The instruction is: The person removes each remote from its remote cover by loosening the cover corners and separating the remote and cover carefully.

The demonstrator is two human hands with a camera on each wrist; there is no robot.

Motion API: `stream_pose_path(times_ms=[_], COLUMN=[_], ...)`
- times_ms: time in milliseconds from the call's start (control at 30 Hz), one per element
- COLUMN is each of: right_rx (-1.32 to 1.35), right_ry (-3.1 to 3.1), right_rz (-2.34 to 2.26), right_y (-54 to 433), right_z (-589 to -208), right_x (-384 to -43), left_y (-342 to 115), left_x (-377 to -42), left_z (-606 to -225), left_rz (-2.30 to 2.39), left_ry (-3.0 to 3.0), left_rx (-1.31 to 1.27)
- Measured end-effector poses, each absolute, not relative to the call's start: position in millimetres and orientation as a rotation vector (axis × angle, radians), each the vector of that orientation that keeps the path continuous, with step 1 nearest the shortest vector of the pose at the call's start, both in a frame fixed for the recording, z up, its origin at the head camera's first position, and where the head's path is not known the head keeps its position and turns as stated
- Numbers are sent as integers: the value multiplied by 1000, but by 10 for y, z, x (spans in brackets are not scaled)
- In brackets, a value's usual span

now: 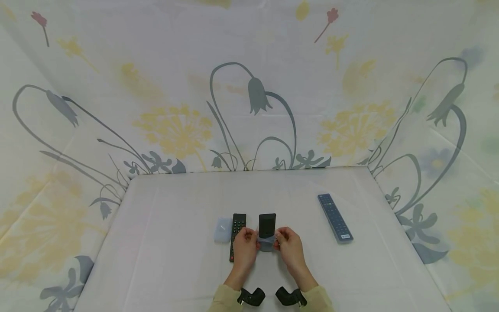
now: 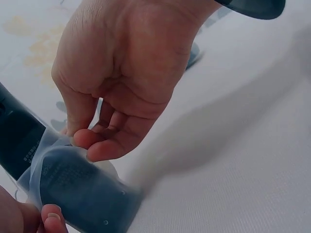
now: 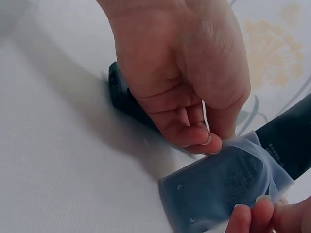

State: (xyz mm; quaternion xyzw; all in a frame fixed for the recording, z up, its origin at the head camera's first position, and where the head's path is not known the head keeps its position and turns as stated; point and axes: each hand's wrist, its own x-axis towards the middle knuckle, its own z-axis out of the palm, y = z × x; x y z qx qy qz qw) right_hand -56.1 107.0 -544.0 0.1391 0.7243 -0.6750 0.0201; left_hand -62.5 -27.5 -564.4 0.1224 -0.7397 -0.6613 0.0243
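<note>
Between the two hands stands a black remote control (image 1: pixel 267 224), its button-less face with printed text turned to me. A translucent sleeve (image 3: pixel 209 189) covers its near part; the far part is bare. My left hand (image 1: pixel 244 249) pinches the sleeve's rim at the left edge. On the opposite edge my right hand (image 1: pixel 290 249) pinches the rim too. The left wrist view looks across at the right hand (image 2: pixel 121 73), and the right wrist view at the left hand (image 3: pixel 180 58). The sleeve's rim is creased across the remote.
Just left of my left hand lies another black remote (image 1: pixel 238 223), buttons up, partly under the fingers. A pale bluish translucent item (image 1: pixel 222 230) sits beside it, its kind unclear. Farther right is a blue-looking remote (image 1: pixel 335 218). Flowered cloth walls (image 1: pixel 265 143) border the white table (image 1: pixel 175 260).
</note>
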Motion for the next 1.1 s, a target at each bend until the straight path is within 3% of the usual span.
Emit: stream_pose_path(times_ms=[500, 1100], right_rx=[422, 387], right_ry=[2258, 2292], right_rz=[-2070, -2054], right_y=[1084, 1098], right_z=[-5541, -5614], right_x=[-545, -535], left_y=[-296, -329], left_x=[-629, -648], left_z=[-5646, -5653], left_rz=[-1688, -1576], left_ry=[-2491, -2600], left_rx=[277, 248])
